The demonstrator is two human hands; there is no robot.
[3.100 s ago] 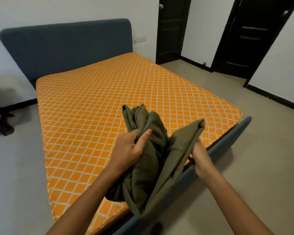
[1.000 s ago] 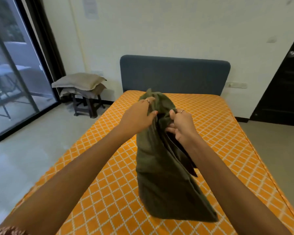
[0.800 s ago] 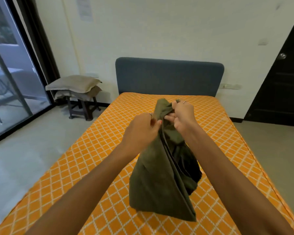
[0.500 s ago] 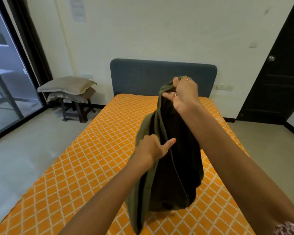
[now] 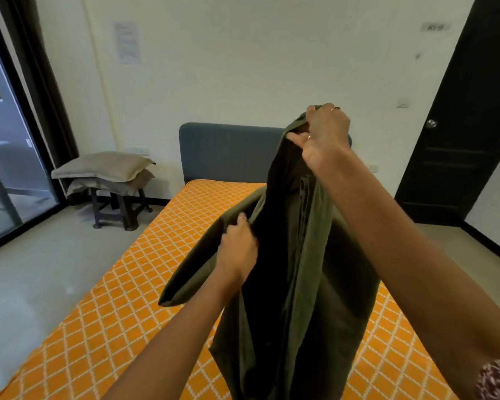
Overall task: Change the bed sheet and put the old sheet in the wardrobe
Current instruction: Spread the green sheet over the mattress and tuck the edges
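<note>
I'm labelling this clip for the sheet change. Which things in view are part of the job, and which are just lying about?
Part of the job:
green sheet, hanging over the bed
right hand, gripping its top
left hand, gripping a fold lower down
orange mattress, bare
headboard

Lying about:
pillows stacked on a stool
dark door
wall notice

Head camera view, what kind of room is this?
Most likely a bedroom: an orange diamond-patterned mattress against a blue-grey padded headboard, with beige pillows stacked on a dark wooden stool.
</note>
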